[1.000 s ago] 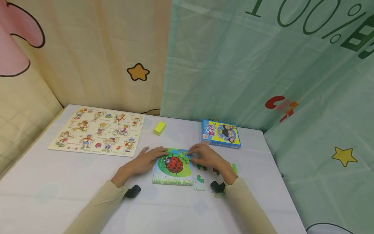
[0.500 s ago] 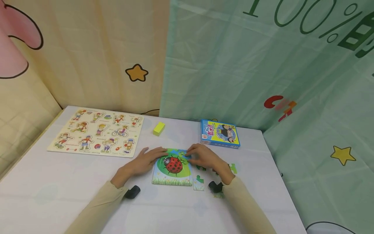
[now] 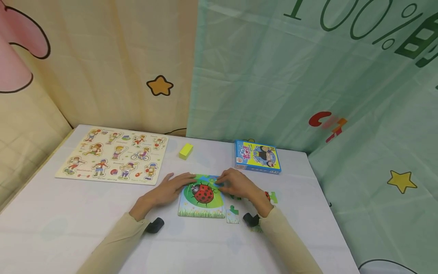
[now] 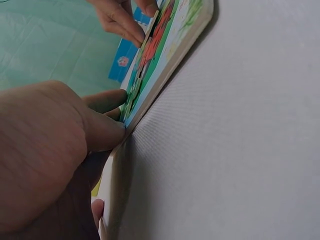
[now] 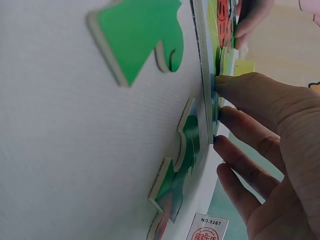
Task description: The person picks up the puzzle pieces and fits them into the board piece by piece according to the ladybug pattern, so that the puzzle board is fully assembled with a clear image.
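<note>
A square ladybug jigsaw puzzle (image 3: 201, 212) lies on the white table in the head view. My left hand (image 3: 169, 189) rests at its far left corner, fingertips on the surface and thumb by the edge. Over the far right part, my right hand (image 3: 237, 183) pinches a green-and-blue puzzle piece between thumb and fingers, low against the board; the fingers partly hide this piece. To the right lie several loose pieces, among them one with grass and a green knob (image 3: 232, 216) and a red-and-green one (image 3: 272, 197). In the right wrist view, a green piece (image 5: 140, 30) lies beside the board.
A wooden board with sports figures (image 3: 113, 155) lies at the back left. Behind the puzzle stands a yellow block (image 3: 186, 151), with a blue box (image 3: 258, 156) at the back right. Curtains (image 3: 260, 76) hang along the table's far and right sides.
My right hand has shifted slightly left over the puzzle's far right part, uncovering more of the red-and-green piece. The left hand stays at its corner.
</note>
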The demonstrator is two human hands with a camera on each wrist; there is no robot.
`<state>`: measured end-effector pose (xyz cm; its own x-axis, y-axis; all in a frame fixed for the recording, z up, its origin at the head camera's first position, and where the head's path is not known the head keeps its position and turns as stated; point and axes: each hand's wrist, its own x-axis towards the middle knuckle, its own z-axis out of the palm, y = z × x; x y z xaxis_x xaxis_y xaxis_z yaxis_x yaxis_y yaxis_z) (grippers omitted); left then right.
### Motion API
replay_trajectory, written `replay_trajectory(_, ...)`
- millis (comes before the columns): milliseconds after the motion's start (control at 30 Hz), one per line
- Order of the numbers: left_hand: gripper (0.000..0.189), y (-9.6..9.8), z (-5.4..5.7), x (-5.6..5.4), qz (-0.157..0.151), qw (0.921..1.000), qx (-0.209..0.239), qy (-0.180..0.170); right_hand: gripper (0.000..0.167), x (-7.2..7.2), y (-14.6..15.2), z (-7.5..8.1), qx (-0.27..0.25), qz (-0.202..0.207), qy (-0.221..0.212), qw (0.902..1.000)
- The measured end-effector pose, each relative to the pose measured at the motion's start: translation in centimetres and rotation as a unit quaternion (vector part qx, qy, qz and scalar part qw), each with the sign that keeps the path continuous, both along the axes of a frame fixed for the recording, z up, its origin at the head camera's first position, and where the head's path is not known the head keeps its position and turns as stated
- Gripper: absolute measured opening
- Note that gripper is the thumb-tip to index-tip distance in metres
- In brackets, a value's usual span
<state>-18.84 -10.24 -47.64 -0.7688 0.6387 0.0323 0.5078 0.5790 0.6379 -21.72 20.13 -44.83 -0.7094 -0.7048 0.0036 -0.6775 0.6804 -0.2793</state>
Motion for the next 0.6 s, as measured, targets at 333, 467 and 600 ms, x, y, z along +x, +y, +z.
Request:
replay_trajectory(333, 0.044, -0.3, -0.2, -0.3, -0.018, 0.9995, 0.018, -0.016, 0.024, -0.1, 0.0, -0.3, -0.006, -0.014, -0.011, 0.9998)
replay_trajectory(467, 0.046, -0.7, -0.2, -0.4, -0.026, 0.9989, 0.018, -0.035, 0.024, 0.0, -0.1, -0.2, -0.004, -0.012, -0.002, 0.9999)
replay_trajectory(600, 0.061, -1.1, 0.1, -0.5, -0.02, 0.9985, 0.006, -0.05, 0.024, 0.1, -0.2, -0.1, 0.0, -0.011, 0.004, 0.9999)
